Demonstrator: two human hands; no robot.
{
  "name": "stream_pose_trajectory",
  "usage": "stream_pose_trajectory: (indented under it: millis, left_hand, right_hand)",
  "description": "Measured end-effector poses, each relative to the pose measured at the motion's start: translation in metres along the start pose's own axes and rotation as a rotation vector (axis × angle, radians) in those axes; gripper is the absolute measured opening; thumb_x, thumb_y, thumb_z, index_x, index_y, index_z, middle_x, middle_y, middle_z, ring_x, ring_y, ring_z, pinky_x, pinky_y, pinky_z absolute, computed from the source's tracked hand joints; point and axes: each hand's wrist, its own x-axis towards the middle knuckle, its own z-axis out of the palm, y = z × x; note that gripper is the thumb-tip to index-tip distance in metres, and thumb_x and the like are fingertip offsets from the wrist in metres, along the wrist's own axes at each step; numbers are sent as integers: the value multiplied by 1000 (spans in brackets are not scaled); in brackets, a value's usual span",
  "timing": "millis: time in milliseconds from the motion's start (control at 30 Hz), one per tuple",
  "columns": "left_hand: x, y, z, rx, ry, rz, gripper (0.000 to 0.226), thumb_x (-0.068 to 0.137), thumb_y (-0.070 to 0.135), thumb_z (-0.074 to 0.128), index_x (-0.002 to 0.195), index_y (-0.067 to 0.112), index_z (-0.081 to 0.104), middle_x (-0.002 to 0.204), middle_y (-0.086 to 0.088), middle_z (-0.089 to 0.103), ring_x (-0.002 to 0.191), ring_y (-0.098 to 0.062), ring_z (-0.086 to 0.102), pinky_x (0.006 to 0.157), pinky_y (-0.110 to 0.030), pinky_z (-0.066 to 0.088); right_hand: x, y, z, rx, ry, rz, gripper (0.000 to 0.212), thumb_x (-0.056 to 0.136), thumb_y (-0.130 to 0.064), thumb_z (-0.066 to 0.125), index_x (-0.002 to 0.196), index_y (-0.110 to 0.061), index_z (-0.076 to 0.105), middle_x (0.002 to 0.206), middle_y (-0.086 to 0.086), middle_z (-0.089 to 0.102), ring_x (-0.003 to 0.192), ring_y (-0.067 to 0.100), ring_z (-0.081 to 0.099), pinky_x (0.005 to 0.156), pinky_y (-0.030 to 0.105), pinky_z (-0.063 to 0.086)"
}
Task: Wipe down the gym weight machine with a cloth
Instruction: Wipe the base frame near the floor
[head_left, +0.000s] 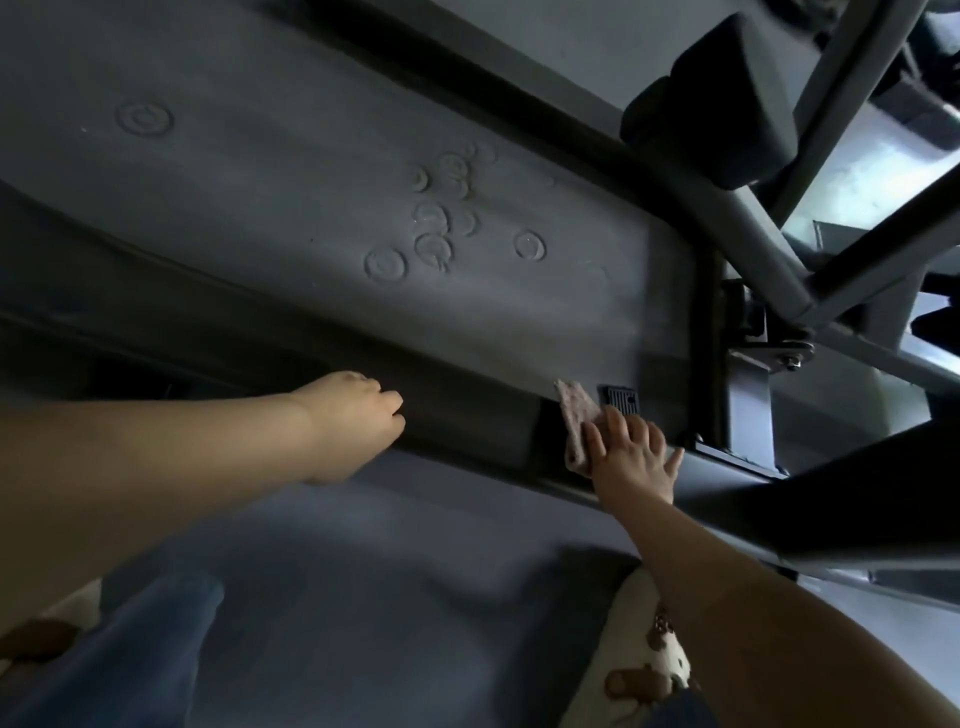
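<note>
A small pinkish cloth (575, 415) lies against the dark base rail (467, 415) of the weight machine, just left of a small ribbed plate (618, 399). My right hand (634, 457) presses the cloth flat onto the rail with fingers spread and straight. My left hand (353, 415) rests on the same rail further left, its fingers curled over the rail's top edge and hidden behind it.
A grey rubber floor mat (311, 182) with round dents lies behind the rail. Grey steel frame tubes (753, 244) and a black pad (727, 104) rise at the upper right. A bolted bracket (784, 353) sits right of the cloth. My knees show at the bottom.
</note>
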Motion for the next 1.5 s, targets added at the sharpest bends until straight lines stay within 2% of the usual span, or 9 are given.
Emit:
stream_pose_trajectory:
  millis: [133, 267, 400, 533, 633, 800, 1067, 1267, 1500]
  left_hand:
    - [-3, 3, 3, 66, -12, -13, 52, 93, 16, 48, 142, 15, 32, 143, -10, 36, 125, -26, 45, 105, -38, 38]
    - [-5, 14, -3, 86, -67, -42, 70, 96, 15, 46, 152, 19, 3, 155, -17, 14, 137, -31, 31, 114, -39, 26]
    - [-4, 30, 3, 148, -46, -77, 71, 97, 21, 43, 151, 17, -2, 156, -19, 3, 138, -37, 25, 115, -50, 12]
    - [-8, 32, 12, 178, -46, -71, 71, 97, 23, 41, 151, 15, -5, 158, -17, -4, 142, -37, 17, 115, -52, 8]
    - [-12, 28, 10, 177, -37, -45, 69, 99, 22, 38, 151, 16, -7, 158, -14, -8, 143, -34, 14, 115, -49, 7]
    - [-16, 21, 21, 134, -11, -38, 68, 99, 21, 33, 150, 20, -12, 158, -9, -17, 146, -28, 2, 116, -44, 4]
    - [-37, -2, 36, 83, 15, -103, 72, 97, 19, 34, 149, 17, -15, 157, -10, -19, 147, -25, -1, 117, -40, 3]
    - [-60, -27, 61, 24, 36, -177, 70, 97, 20, 34, 150, 13, -12, 157, -11, -16, 146, -26, 1, 117, -40, 4]
    - [-100, -62, 92, -40, 44, -292, 70, 96, 17, 39, 151, 13, -5, 159, -11, -11, 146, -26, 6, 117, -40, 8]
  right_hand:
    - [4, 28, 1, -10, -11, 133, 53, 97, -55, 22, 145, -35, 25, 155, -1, 19, 146, 21, 4, 115, 55, 3]
    - [-1, 12, 1, 104, 4, 260, 52, 98, -51, 22, 146, -32, 26, 157, 5, 14, 146, 30, 2, 116, 53, 5]
    - [-11, -25, 6, 148, 20, 47, 47, 97, -54, 30, 143, -41, 31, 157, 6, 15, 145, 34, -2, 116, 50, 1]
    - [-6, -7, 11, 61, 75, -51, 50, 95, -57, 30, 141, -37, 33, 153, 1, 24, 143, 29, 7, 116, 48, 5]
    - [4, 20, 10, 98, 61, 80, 50, 96, -54, 28, 140, -31, 34, 153, 2, 22, 144, 27, 6, 116, 50, 9]
    - [2, 55, 7, 146, -22, 280, 60, 99, -54, 20, 152, -29, 10, 161, 1, -3, 147, 26, -6, 118, 47, 5]
    - [-20, 6, 16, 304, -4, 498, 63, 99, -53, 21, 153, -28, 2, 161, 4, -7, 146, 32, -6, 116, 53, -2]
    - [-44, -65, 22, 212, 2, 298, 63, 98, -53, 23, 153, -29, 3, 161, 6, -6, 146, 34, -7, 114, 56, -3]
    - [-82, -181, 17, 15, -4, -261, 66, 98, -53, 25, 152, -29, -2, 160, 9, -10, 145, 36, -10, 114, 55, -3]
